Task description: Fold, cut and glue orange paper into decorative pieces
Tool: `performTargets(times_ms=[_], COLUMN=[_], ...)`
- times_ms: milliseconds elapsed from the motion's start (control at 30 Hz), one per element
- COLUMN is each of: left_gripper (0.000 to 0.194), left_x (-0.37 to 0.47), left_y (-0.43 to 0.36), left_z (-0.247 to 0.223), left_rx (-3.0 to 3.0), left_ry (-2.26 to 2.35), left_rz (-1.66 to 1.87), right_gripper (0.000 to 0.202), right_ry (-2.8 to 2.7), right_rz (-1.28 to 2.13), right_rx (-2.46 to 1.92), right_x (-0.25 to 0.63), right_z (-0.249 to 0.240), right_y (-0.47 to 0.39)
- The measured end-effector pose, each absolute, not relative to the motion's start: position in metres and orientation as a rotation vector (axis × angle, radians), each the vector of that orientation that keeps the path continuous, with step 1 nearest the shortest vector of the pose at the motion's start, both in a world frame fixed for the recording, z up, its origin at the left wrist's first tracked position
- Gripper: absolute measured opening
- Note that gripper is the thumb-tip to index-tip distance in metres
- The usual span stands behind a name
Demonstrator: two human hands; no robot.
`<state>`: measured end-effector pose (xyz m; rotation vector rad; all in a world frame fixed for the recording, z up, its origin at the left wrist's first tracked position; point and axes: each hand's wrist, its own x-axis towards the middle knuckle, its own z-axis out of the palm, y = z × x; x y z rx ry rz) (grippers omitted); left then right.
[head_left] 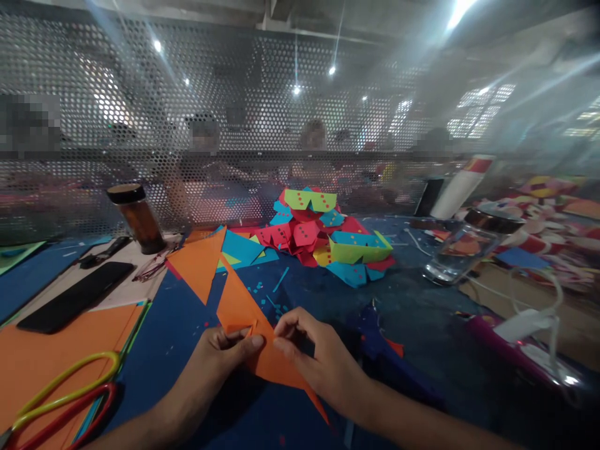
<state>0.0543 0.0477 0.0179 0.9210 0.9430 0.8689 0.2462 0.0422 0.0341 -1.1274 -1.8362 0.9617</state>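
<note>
My left hand (229,350) pinches a folded piece of orange paper (272,365) between thumb and fingers, where a small flap sticks up. At the paper's right edge, my right hand (319,356) is closed, thumb and fingertips together on the edge. The paper is held just above the blue tabletop (225,406), with a narrow strip hanging down at the right. Beyond it lie orange triangular paper pieces (201,259) and blue ones (241,247). To the right of my right hand lies a dark blue hand tool (394,356), partly in shadow.
Folded coloured paper shapes with red dots (307,231) are heaped ahead. On the left are scissors (70,390), a phone (77,297), stacked orange paper (32,340) and a brown jar (138,219). On the right stand a glass jar (462,247) and a purple device (529,356).
</note>
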Motion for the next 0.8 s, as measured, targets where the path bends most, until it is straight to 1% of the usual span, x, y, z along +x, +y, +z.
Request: performTargets(times_ms=[133, 300, 500, 700, 800], left_gripper=[0.032, 0.034, 0.037, 0.042, 0.039], left_x=[0.054, 0.053, 0.055, 0.053, 0.05], left_y=[0.048, 0.051, 0.053, 0.052, 0.052], left_z=[0.02, 0.014, 0.007, 0.019, 0.021], left_rx=[0.899, 0.964, 0.973, 0.767, 0.749], left_ry=[0.995, 0.968, 0.953, 0.98, 0.984], left_rz=[0.883, 0.875, 0.95, 0.962, 0.976], right_gripper=[0.005, 0.005, 0.005, 0.015, 0.02], right_ry=[-1.875, -1.881, -1.939, -2.05, -2.125], right_rz=[0.941, 0.943, 0.925, 0.756, 0.635], right_rx=[-1.1, -1.097, -1.03, -0.939, -0.819], right_x=[0.247, 0.246, 0.246, 0.251, 0.252], right_z=[0.033, 0.031, 0.028, 0.029, 0.03], right_y=[0.041, 0.039, 0.037, 0.039, 0.04])
